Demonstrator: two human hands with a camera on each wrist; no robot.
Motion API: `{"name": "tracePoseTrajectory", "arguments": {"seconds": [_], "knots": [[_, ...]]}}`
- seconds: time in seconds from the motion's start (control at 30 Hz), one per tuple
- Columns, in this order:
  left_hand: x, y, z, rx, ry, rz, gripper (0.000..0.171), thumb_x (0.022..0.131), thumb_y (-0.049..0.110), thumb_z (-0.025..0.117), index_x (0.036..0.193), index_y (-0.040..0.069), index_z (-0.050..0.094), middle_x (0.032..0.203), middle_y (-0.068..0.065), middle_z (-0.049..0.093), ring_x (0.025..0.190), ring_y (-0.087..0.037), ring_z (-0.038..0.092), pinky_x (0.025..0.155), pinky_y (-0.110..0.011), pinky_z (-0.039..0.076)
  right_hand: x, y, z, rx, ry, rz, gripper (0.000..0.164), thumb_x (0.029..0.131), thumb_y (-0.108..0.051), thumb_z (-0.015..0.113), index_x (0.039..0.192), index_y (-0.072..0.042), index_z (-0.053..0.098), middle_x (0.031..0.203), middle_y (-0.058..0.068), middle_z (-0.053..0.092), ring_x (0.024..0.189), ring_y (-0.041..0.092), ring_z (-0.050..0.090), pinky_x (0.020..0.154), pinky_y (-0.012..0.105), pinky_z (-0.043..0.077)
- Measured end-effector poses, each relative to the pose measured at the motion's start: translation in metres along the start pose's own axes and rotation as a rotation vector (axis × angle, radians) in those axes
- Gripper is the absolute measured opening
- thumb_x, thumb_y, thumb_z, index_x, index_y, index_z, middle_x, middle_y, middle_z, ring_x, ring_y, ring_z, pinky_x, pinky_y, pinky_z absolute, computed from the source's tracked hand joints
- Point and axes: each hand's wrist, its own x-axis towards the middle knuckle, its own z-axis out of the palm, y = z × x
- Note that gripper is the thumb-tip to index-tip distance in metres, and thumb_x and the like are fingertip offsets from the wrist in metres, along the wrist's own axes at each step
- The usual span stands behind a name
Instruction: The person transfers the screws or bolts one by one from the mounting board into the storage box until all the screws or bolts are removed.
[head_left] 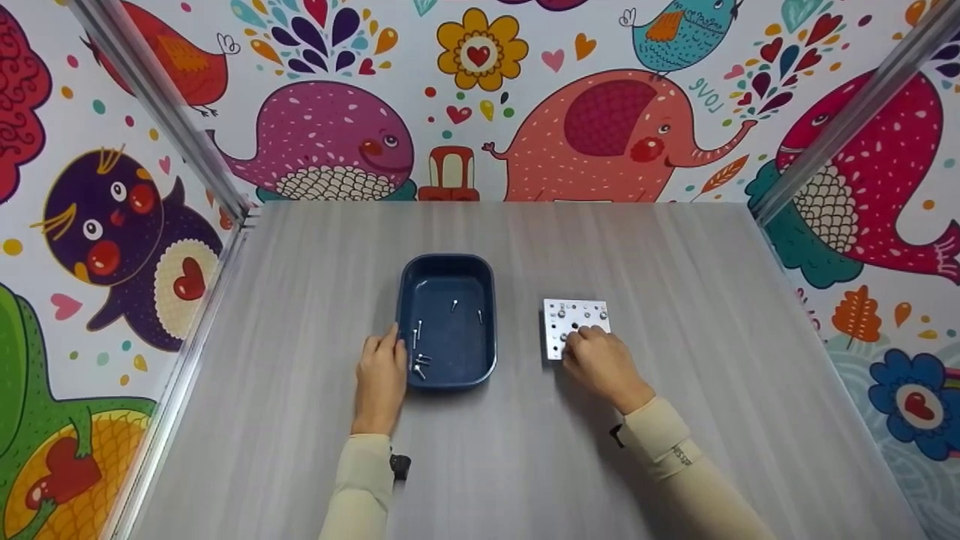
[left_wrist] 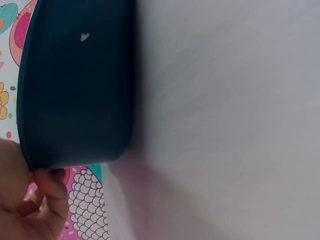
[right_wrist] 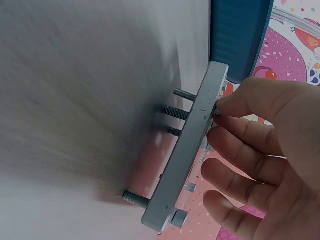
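Observation:
On the table a dark blue plastic bin (head_left: 457, 379) holds several loose screws (head_left: 417, 334). My left hand (head_left: 381, 379) grips the bin's left rim; in the left wrist view, thumb and fingers (left_wrist: 52, 192) pinch that edge. To the bin's right lies a silver metal plate (head_left: 550, 315) with rows of holes. Several screws stand in it, and their threaded shanks (right_wrist: 136, 199) stick out below the plate in the right wrist view. My right hand (head_left: 604, 364) is over the plate's lower right part, thumb and index finger pinching a screw head (right_wrist: 217, 110), mostly hidden by the fingertips.
The grey wood-grain table (head_left: 495, 457) ends at a back wall (head_left: 480, 127) printed with cartoon animals. Metal frame bars (head_left: 161, 105) rise at the table's back corners. Printed panels stand on both sides.

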Motion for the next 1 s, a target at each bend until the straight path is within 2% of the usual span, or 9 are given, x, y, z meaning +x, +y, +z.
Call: {"name": "tracePoseTrajectory", "arguments": {"seconds": [0.3, 0.6, 1.0], "knots": [[0.000, 0.000, -0.001, 0.000, -0.006, -0.002, 0.033, 0.100, 0.005, 0.061, 0.130, -0.008, 0.062, 0.102, -0.021, 0.061, 0.090, -0.034, 0.065, 0.079, -0.042, 0.057, 0.008, 0.001, -0.014, -0.012, 0.037, -0.005, 0.009, 0.073, -0.004, 0.075, 0.075, -0.004, 0.066, 0.070, 0.006, 0.058, 0.063, 0.030, 0.058, 0.055, 0.044, 0.050], [0.000, 0.001, -0.001, 0.027, -0.002, 0.008, 0.031, 0.099, 0.004, 0.061, 0.127, -0.009, 0.063, 0.103, -0.023, 0.062, 0.091, -0.037, 0.066, 0.078, -0.044, 0.058, 0.016, -0.003, -0.023, -0.014, 0.061, -0.017, 0.012, 0.073, -0.006, 0.076, 0.077, -0.005, 0.065, 0.070, 0.006, 0.057, 0.064, 0.031, 0.057, 0.054, 0.046, 0.049], [0.000, 0.001, -0.001, 0.022, 0.007, 0.011, 0.031, 0.099, 0.004, 0.062, 0.127, -0.008, 0.064, 0.102, -0.023, 0.062, 0.090, -0.037, 0.067, 0.078, -0.044, 0.058, 0.058, -0.040, -0.029, 0.057, 0.071, -0.084, 0.010, 0.077, -0.009, 0.074, 0.079, -0.009, 0.064, 0.074, 0.004, 0.057, 0.069, 0.028, 0.058, 0.060, 0.043, 0.052]]}}
